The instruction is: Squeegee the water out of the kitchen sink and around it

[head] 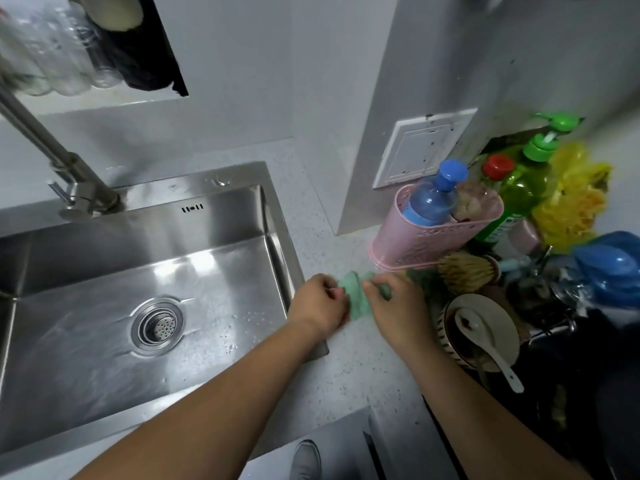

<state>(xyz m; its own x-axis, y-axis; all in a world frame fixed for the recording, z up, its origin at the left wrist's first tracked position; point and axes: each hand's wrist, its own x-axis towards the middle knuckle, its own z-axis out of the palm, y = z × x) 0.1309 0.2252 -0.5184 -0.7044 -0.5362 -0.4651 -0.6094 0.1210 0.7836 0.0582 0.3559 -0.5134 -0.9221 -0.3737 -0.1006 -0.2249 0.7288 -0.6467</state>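
A wide steel sink (145, 258) is seen to the left of both hands, its floor shiny and streaked, with water beads scattered near its right wall and a round strainer drain (157, 325) set in the middle. A steel tap (79, 188) is mounted on the back rim, its neck slanting up and away to the left. The speckled pale table (363, 382) runs along the sink's right edge and under the hands.

A small green cloth (356, 296) is held between the two hands, just right of the sink's rim and above the table. It looks soft and crumpled, folded into a narrow band. The left hand (320, 306) is curled, its fingers pinching the cloth's left edge; the right hand (394, 303) is likewise closed, pinching the right edge. No squeegee can be made out.

Just beyond the right hand a pink perforated basket (426, 244) is stood against the wall, with a blue-capped bottle (433, 199) leaning inside it. Further right a green soap bottle (516, 199), a red-capped bottle (498, 167) and a yellow crumpled bag (575, 199) are crowded together. Right of the right hand a bristle brush (465, 271) is laid, and nearer the body a bowl (485, 306) with a white spoon (485, 348) resting in it. This clutter closes off the table to the right of the hands.
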